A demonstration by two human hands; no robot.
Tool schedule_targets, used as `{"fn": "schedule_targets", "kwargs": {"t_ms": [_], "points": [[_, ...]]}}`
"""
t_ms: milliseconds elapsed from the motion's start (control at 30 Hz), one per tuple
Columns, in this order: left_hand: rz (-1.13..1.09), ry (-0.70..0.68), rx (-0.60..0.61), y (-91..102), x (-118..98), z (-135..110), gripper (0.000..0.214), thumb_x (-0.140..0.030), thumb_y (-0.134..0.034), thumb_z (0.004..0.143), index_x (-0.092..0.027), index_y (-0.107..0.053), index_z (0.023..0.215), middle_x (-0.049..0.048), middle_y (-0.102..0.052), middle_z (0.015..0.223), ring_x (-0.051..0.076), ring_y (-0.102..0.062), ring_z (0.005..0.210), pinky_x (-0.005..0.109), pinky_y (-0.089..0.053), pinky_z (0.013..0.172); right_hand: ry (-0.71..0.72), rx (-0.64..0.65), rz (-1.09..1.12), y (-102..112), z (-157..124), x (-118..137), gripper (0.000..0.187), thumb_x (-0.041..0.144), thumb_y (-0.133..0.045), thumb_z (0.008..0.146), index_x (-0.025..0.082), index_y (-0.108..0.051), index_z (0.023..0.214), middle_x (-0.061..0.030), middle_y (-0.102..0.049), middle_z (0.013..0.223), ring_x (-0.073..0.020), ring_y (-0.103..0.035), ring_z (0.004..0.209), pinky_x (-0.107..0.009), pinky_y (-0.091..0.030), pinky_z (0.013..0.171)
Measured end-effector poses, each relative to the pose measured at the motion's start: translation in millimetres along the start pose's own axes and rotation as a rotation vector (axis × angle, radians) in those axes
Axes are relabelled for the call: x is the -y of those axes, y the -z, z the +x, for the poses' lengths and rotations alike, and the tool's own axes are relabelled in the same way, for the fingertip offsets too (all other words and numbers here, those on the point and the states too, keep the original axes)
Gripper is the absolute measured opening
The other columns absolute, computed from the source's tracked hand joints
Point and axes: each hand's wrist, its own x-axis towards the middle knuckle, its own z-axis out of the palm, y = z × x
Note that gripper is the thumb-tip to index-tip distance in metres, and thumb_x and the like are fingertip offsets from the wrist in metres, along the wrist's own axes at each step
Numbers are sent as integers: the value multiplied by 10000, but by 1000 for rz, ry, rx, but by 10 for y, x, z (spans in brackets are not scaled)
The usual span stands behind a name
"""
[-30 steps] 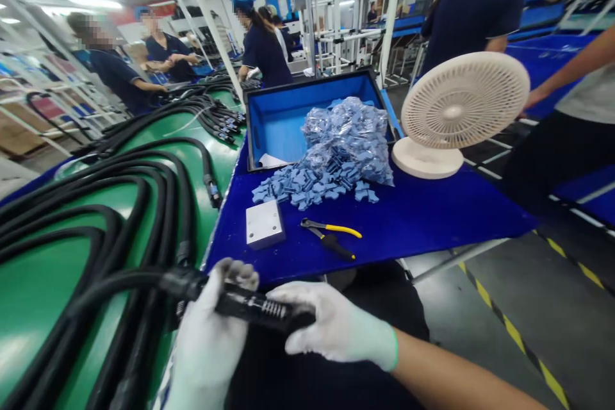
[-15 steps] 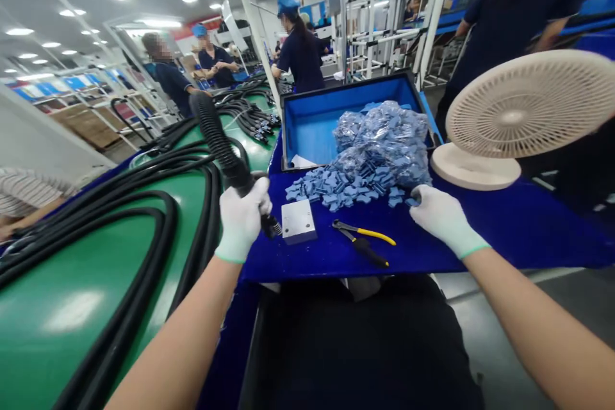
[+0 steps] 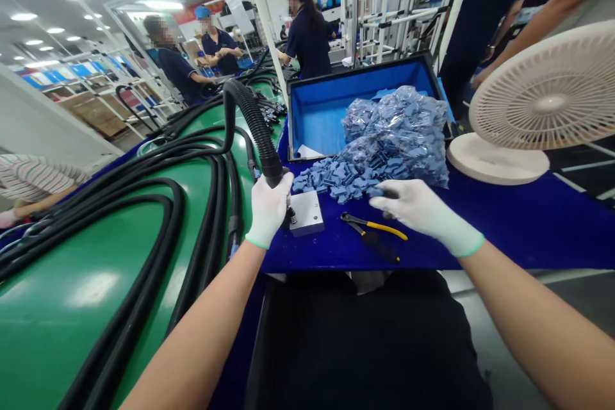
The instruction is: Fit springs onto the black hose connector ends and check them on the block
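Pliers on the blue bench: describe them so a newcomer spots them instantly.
Find the open blue-lined case on the blue-topped bench. Below the spilled pale-blue plastic pieces lie pliers, one handle yellow, one black. They sit right of the square metal plate, beside the white-gloved right hand.

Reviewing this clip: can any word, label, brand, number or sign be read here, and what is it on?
No text can be read clearly in this view.
Red banner on the far wall: lettering too small and blurred to read.
Clear bags of blue parts: any printing on them cannot be made out.
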Motion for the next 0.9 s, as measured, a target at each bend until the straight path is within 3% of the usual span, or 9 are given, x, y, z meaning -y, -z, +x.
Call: {"fn": "schedule_targets", "kwargs": {"t_ms": [100,167,267,367,567,700,800,900], "points": [[-20,-29,66,42,-8,3,258,-360,-730,836,-166,-658,990,-43,-533,574,125,-503,479,241,-444,502,184,185,68,-321,265,346,226,378,-618,906,171,-705,930,-22,-697,766,-183,-645,696,-268,-458,659],[-27,-33,92,57,-16,2,240,-360,-724,839,-166,-647,957,0,-624,650,156,-591,555,267,-510,572,283,251,107,-535,436,524,197,338,-608,900,166,-674,833,-12,-668,737,-167,-604,694,-258,-417,641],[-33,-35,101,64,-16,7,273,-392,-720,848,-161,-647,976,87,-735,896,218,-699,770,328,-575,716,362,299,189,-812,639,707,188,312,-604,896,159,-627,790,8,-631,741,-137,-540,691,-246,-368,634],[-12,-41,94,84,1,25,295,-405,-749,835,-157,-679,977,113,-753,992,262,-717,926,368,-573,845,372,372,243,-1020,768,781,222,326,-615,890,154,-577,754,37,-555,684,-104,-464,639,-230,-319,601],[22,-55,108,79,-9,37,324,-433,-753,836,-134,-716,954,126,-757,995,280,-712,954,386,-557,882,292,458,288,-1209,935,715,321,417,-677,840,147,-565,710,57,-482,604,-87,-435,577,-210,-331,561],[20,-87,92,105,-156,-61,345,-430,-738,855,-156,-700,1062,109,-740,1033,240,-702,930,353,-564,853,282,485,265,-1174,968,702,362,476,-736,786,128,-644,748,24,-588,648,-114,-506,614,-228,-392,589],[-11,-119,-38,501,-299,-258,380,-468,-679,909,-191,-635,1166,63,-704,954,171,-667,755,290,-557,715,316,538,242,-1140,951,719,344,458,-770,751,128,-732,840,-27,-705,775,-163,-604,695,-256,-456,644],[-2,-58,-185,1310,-369,-674,425,-495,-652,923,-212,-597,1235,54,-686,995,142,-636,690,250,-530,622,340,558,193,-1131,955,719,315,430,-744,789,163,-762,955,-44,-756,917,-208,-680,825,-282,-505,741]]}}
